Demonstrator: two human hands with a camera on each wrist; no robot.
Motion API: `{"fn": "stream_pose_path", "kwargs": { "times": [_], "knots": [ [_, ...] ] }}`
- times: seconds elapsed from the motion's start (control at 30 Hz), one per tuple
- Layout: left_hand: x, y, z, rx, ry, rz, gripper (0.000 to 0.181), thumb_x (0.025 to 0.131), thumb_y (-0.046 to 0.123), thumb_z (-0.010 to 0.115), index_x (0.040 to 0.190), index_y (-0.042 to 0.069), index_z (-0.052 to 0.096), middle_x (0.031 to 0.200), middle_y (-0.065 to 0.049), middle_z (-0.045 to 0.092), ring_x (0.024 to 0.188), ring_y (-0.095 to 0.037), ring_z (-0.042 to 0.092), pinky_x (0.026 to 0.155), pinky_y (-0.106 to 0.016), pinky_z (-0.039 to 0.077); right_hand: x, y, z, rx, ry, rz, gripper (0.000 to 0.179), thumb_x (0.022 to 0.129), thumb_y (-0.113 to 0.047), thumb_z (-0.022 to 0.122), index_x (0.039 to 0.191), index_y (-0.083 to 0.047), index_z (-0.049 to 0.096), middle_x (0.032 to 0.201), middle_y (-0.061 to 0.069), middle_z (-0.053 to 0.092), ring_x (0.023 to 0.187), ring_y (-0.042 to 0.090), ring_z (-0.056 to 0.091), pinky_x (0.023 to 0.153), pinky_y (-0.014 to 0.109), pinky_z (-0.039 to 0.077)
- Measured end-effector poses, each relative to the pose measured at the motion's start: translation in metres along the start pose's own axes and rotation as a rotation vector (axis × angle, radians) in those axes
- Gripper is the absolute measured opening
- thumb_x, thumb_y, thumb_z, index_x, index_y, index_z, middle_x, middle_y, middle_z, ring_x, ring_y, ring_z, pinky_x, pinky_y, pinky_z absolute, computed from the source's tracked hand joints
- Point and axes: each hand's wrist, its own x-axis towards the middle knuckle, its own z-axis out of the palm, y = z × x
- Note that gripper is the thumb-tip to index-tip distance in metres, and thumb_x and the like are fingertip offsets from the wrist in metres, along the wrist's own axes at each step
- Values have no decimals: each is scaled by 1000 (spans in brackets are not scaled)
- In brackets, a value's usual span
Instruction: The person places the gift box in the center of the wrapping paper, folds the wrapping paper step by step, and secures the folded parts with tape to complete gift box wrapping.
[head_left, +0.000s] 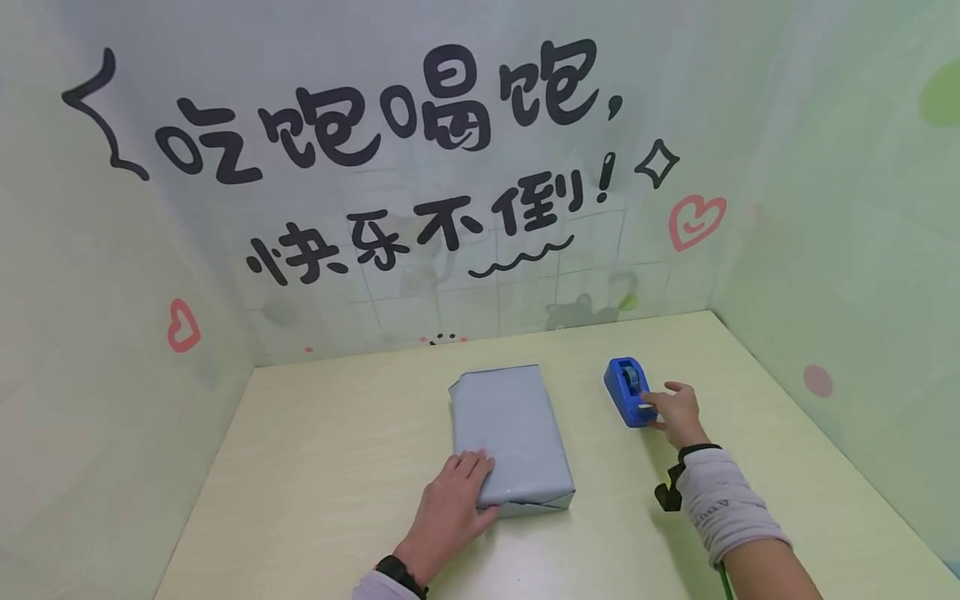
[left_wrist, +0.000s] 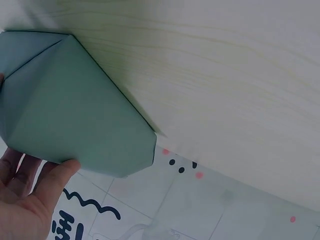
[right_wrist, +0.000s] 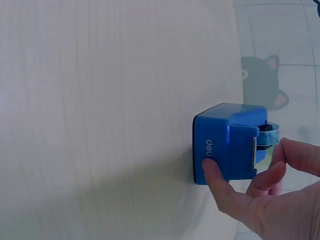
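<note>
A box wrapped in grey-blue paper point(head_left: 513, 433) lies on the table, with folded flaps showing on its near end. My left hand point(head_left: 448, 507) holds its near left corner, fingers on the top and thumb along the near end. In the left wrist view, folded paper point(left_wrist: 80, 110) fills the upper left and part of the hand is cut off. A blue tape dispenser point(head_left: 618, 397) stands to the right of the box. My right hand point(head_left: 678, 412) grips its near end. In the right wrist view, the thumb presses the front face, while the other fingers are close to the tape roll point(right_wrist: 268, 135).
The pale wooden table point(head_left: 330, 458) is enclosed by printed fabric walls at the back point(head_left: 420, 192), left and right. Black lettering covers the back wall. A dark strap with a small black device point(head_left: 669, 490) hangs at my right wrist.
</note>
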Motion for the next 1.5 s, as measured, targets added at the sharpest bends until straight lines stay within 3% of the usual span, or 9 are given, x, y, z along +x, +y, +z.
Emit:
{"fn": "stream_pose_path", "kwargs": {
  "times": [0.17, 0.3, 0.43, 0.57, 0.73, 0.97, 1.13, 1.3, 1.5],
  "knots": [
    [0, -1, 2, 4, 16, 10, 57, 70, 42, 70, 115, 11, 55, 118, -6, 54, 107, -23, 48, 85, -31, 43, -3, 10, -3, 56, -23, 0, 63, 84, -4, 49, 135, 9, 15, 123, 32, 32, 111, 38, 39, 88, 47, 39],
    [0, -2, 2, 10, 21, 14, 57, 70, 42, 70, 115, 11, 55, 117, -5, 54, 107, -23, 48, 84, -31, 44, -4, 20, -3, 64, 16, -37, 57, 83, -5, 48, 133, 9, 25, 110, 20, 38, 95, 27, 45, 85, 37, 43],
    [0, -3, 2, 8, 7, 12, 58, 70, 43, 70, 116, 11, 55, 118, -5, 54, 107, -23, 48, 84, -30, 44, -4, 32, -3, 41, 58, -29, 51, 83, -9, 49, 130, 5, 35, 113, 19, 44, 89, 21, 52, 83, 29, 45],
    [-1, -3, 2, -1, 1, 9, 57, 71, 42, 70, 116, 11, 54, 119, -5, 53, 108, -23, 48, 83, -31, 44, -6, 40, -3, -44, 80, -35, 46, 86, -13, 51, 127, 5, 39, 116, 21, 47, 88, 19, 55, 80, 25, 45],
    [-2, -3, 3, 2, 10, 12, 57, 71, 42, 69, 116, 11, 54, 119, -5, 53, 109, -24, 48, 83, -32, 45, -7, 43, -2, -250, 97, -89, 43, 86, -12, 53, 121, 9, 42, 99, 22, 55, 75, 18, 57, 65, 24, 45],
    [-2, -3, 3, 1, 6, 16, 57, 72, 43, 69, 117, 11, 54, 120, -6, 53, 109, -24, 47, 85, -31, 43, -4, 46, -1, -456, 114, -298, 26, 86, -5, 51, 106, 9, 42, 87, 22, 52, 72, 26, 54, 59, 30, 46],
    [-2, -3, 2, 0, -9, 13, 58, 73, 43, 68, 119, 11, 53, 121, -5, 53, 110, -24, 47, 86, -31, 43, 0, 49, -4, -601, 126, -431, 18, 85, -4, 51, 99, 6, 44, 82, 19, 52, 72, 28, 49, 61, 36, 41],
    [-2, -3, 4, -4, -9, 14, 58, 73, 43, 68, 119, 10, 53, 121, -6, 53, 111, -25, 47, 87, -32, 42, -1, 48, -13, -687, 84, -470, 19, 85, -1, 50, 101, 7, 47, 83, 21, 51, 73, 30, 48, 63, 41, 41],
    [-1, -3, 4, 4, -12, 13, 58, 73, 43, 68, 120, 11, 53, 122, -5, 52, 111, -24, 46, 87, -31, 42, -8, 47, -20, -661, 63, -419, 30, 85, -6, 53, 112, 8, 51, 82, 16, 55, 70, 25, 49, 60, 34, 40]
  ]
}}
